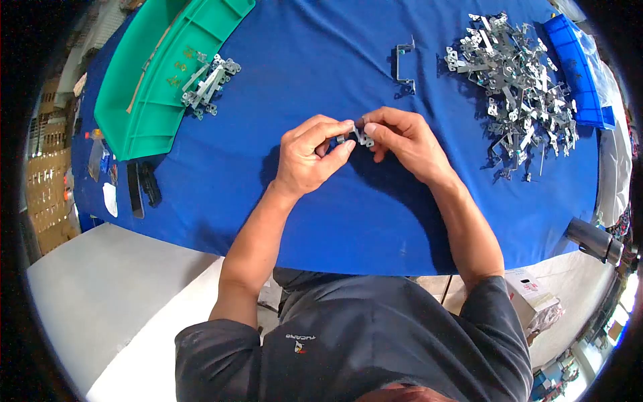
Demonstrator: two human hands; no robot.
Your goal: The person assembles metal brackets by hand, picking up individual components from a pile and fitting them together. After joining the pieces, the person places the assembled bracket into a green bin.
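Note:
Between my two hands, just above the blue cloth, is a small metal bracket (pixel 360 137). My left hand (pixel 309 151) pinches its left end between thumb and fingers. Closed on the right end is my right hand (pixel 405 142), thumb and forefinger pressed together. The fingers cover much of the bracket, so its full shape is hidden. Farther back, a single U-shaped metal bracket (pixel 400 65) lies alone on the cloth. A large heap of similar metal brackets (pixel 512 87) is at the right, and a smaller pile of brackets (pixel 209 86) lies at the left.
A green plastic bin (pixel 144 137) stands at the left beside the small pile. Behind the large heap is a blue bin (pixel 581 77) with clear plastic. Dark tools (pixel 144 184) lie near the left edge, and a dark cylindrical object (pixel 593 240) is at the right edge.

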